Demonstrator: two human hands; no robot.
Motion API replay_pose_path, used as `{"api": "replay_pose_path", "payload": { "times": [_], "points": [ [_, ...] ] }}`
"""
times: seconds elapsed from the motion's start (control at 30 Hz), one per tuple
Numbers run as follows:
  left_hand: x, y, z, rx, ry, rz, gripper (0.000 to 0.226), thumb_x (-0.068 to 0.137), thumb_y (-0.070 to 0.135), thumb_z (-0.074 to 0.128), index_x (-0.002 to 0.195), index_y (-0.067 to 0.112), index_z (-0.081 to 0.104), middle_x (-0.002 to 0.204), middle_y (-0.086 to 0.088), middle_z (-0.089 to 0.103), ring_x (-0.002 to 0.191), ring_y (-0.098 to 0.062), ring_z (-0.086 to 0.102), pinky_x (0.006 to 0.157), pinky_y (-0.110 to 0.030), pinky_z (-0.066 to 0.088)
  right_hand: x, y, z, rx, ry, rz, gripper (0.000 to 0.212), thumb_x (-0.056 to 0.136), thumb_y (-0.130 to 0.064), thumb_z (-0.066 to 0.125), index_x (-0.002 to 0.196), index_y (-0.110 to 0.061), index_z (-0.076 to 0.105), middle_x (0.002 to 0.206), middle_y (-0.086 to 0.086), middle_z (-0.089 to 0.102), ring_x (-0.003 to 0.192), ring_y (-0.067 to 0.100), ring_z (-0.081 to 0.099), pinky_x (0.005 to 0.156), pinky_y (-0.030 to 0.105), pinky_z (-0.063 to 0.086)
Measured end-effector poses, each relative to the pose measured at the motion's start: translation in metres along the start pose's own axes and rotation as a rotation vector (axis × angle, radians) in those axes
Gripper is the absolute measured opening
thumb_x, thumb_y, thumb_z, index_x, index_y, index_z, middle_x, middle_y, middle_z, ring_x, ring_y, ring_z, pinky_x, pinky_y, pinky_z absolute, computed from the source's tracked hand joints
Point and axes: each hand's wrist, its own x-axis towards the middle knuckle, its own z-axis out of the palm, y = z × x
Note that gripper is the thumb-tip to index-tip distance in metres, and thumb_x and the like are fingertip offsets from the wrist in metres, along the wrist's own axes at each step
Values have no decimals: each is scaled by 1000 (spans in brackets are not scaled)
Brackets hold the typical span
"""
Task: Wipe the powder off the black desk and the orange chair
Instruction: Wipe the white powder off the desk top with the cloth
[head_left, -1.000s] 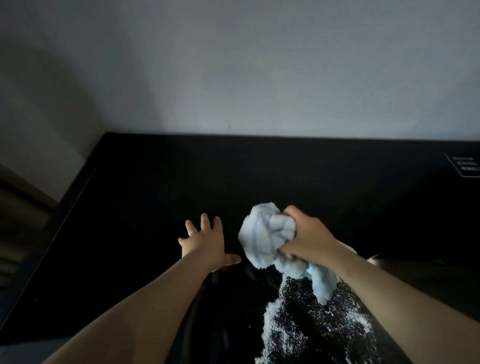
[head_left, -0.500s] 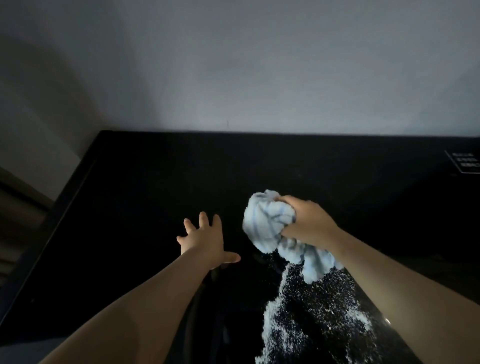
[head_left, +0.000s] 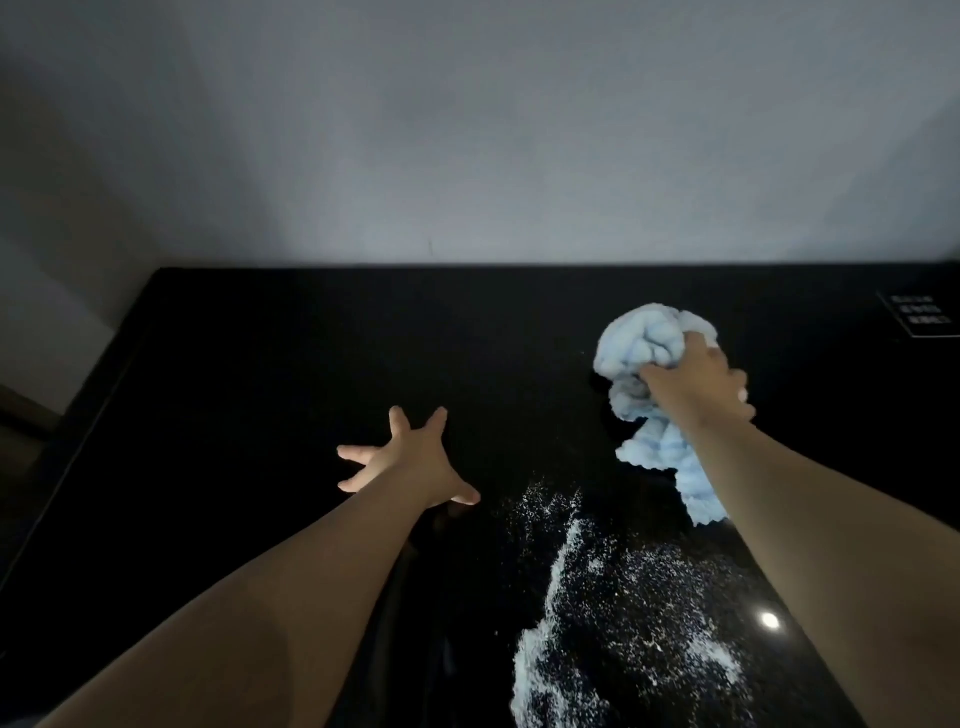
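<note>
- My right hand (head_left: 693, 382) grips one bunched pale-blue cloth (head_left: 641, 353), fingers curled into its folds, over the far right part of the black desk (head_left: 270, 374).
- A tail of the cloth hangs below my wrist and ends just beyond the far edge of the white powder (head_left: 587, 618).
- My left hand (head_left: 408, 460) is spread wide, fingers and thumb splayed, palm down over the desk's middle; whether it presses the surface I cannot tell.
- The powder lies in one patch between my two forearms on the near part of the desk, thickest in a ridge along its left side and scattered to specks toward the right.
- One small white-outlined label (head_left: 922, 314) sits at the desk's far right corner; it carries three short lines of writing, too small to read.
- One bright round spot of reflected light (head_left: 770, 620) shows on the glossy top beside my right forearm.
- A plain pale wall (head_left: 467, 130) rises behind the desk's far edge.
</note>
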Motion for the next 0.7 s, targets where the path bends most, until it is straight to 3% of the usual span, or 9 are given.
{"api": "replay_pose_path", "payload": {
  "times": [0.17,0.23,0.3,0.37,0.43,0.5,0.6,0.63,0.7],
  "points": [
    [5,-2,-5,12,-1,23,104,75,45,73,149,39,0,156,-8,-13,139,-51,8,106,-70,16,-32,-30,20,-108,-18,-373,38,72,-39,55,110,-38,49,110,-7,58,110,29,46,86,47,38],
    [5,-4,-7,17,6,40,101,77,43,72,149,40,2,156,-8,-11,139,-51,7,107,-68,19,-53,-27,20,-15,-231,-561,33,67,-34,59,97,-45,49,90,-14,62,99,21,50,81,41,42],
    [5,-8,-8,27,25,56,100,76,45,73,148,43,5,156,-6,-8,138,-53,6,108,-66,22,-65,-21,11,173,-528,-595,28,61,-32,62,87,-42,55,76,-10,65,83,14,60,74,43,52],
    [4,-11,-8,19,38,68,99,75,47,73,148,45,6,157,-3,-8,137,-55,2,107,-64,24,-57,-17,2,274,-454,-574,32,55,-38,60,86,-33,56,73,-8,65,73,11,62,70,31,54],
    [4,-13,-8,-11,42,76,97,75,47,73,147,46,8,157,0,-9,137,-55,-4,105,-66,26,-35,-19,-4,305,-126,-545,34,56,-41,58,88,-29,54,80,-9,63,79,17,60,72,25,50],
    [4,-14,-10,-20,44,105,97,74,46,75,147,45,10,157,1,-9,140,-47,-9,103,-70,25,-5,-21,-8,213,94,-401,41,66,-39,62,105,-31,52,109,-1,60,102,28,54,87,40,48],
    [7,-16,-10,-33,48,127,98,73,44,77,147,44,12,157,1,-9,142,-41,-13,102,-72,22,24,-24,-4,-38,-64,-148,75,82,-49,60,143,-31,21,151,8,24,133,37,28,101,56,32],
    [9,-16,-10,-35,51,128,98,73,44,77,147,44,12,157,1,-9,142,-41,-13,102,-73,22,26,-27,1,-116,-104,-143,79,83,-54,57,146,-34,13,155,7,14,136,37,23,102,57,29],
    [11,-16,-8,-36,59,130,99,71,44,78,146,45,13,157,2,-9,142,-41,-13,101,-73,22,23,-38,14,-202,-92,-214,74,84,-56,54,144,-39,14,155,5,16,134,36,25,101,57,30]
  ]
}}
